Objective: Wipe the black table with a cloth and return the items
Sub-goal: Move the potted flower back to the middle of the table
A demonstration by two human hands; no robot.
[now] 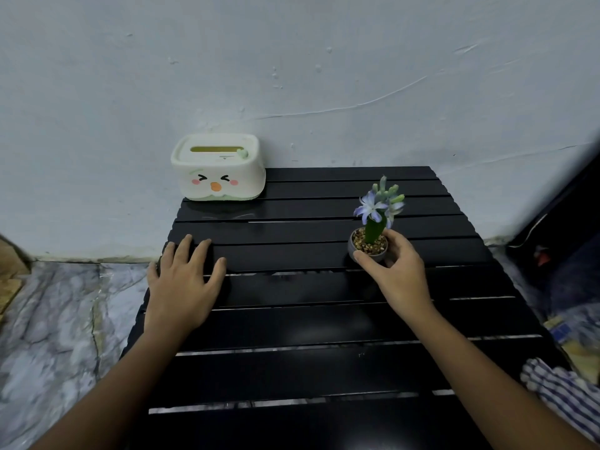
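In the head view, the right hand (394,267) is pinching a small flower pot (368,246) with thumb and fingers curled round its rim, right of the middle of the frame on the black bench (324,319). The left hand (181,280) is lying flat with fingers spread, gripping nothing, at the bench's left edge. A tissue box (218,168) is sitting at the upper left of the bench. A striped cloth (565,394) (maybe the wiping one) is lying at the lower right. The pot looks top-heavy, so keeping it straight up and setting it down softly seems best.
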